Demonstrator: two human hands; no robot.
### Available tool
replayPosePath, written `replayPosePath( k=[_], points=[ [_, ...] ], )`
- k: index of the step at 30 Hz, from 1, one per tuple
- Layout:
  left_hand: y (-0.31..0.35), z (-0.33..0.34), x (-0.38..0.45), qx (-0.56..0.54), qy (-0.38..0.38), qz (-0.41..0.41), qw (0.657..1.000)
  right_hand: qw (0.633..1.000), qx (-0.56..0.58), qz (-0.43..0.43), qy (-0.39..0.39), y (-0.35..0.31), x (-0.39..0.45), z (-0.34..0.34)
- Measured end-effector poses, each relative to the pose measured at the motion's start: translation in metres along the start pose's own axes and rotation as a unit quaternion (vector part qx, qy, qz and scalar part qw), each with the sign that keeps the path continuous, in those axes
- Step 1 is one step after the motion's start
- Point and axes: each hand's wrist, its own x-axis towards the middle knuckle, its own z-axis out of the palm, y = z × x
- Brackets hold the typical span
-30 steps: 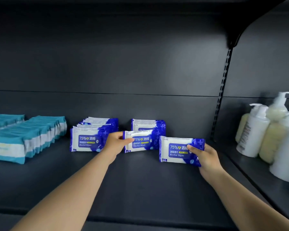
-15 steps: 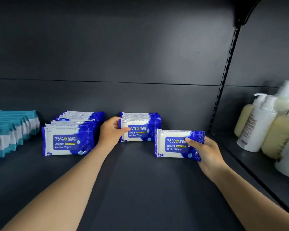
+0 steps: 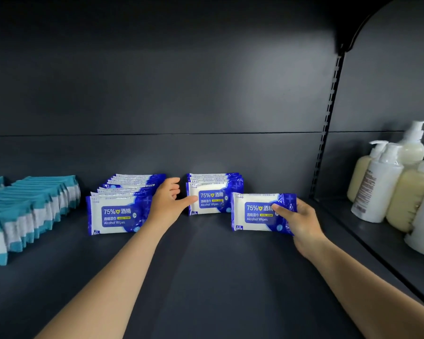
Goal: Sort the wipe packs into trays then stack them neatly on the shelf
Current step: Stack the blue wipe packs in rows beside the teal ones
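A pack [image 3: 260, 212] is pinched upright at centre-right by the right hand [image 3: 300, 223], while the half-open left hand [image 3: 168, 201] steadies the middle row [image 3: 212, 195], which could be toppled if bumped.

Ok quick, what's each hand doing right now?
Left hand: open, thumb touching the middle row's front pack.
Right hand: closed, holding a blue wipe pack.

Right hand [image 3: 301, 223] gripping one blue wipe pack [image 3: 257, 212], upright on dark shelf [image 3: 206, 277].
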Motion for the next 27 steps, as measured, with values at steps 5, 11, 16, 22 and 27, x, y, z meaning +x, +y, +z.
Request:
replayPosePath(
  k=[5,11,16,22,27],
  points=[
    [-0.013,0.006,-0.011,0.002,-0.038,-0.026,0.999,0.998,-0.009,-0.034,-0.052,0.006,-0.001,0.055],
    [-0.029,0.018,0.001,0.058,-0.033,0.013,0.998,0.981,-0.123,-0.132,-0.076,0.014,0.014,0.090],
    [-0.030,0.024,0.007,0.074,-0.021,0.022,0.997,0.963,-0.222,-0.151,-0.031,0.023,0.026,0.088],
    [-0.031,0.029,0.012,0.117,-0.022,0.029,0.992,0.968,-0.214,-0.061,-0.112,0.029,0.033,0.093],
    [-0.025,0.026,0.010,0.163,-0.022,0.032,0.986,0.962,-0.242,-0.086,-0.094,0.028,0.032,0.093]
  ],
)
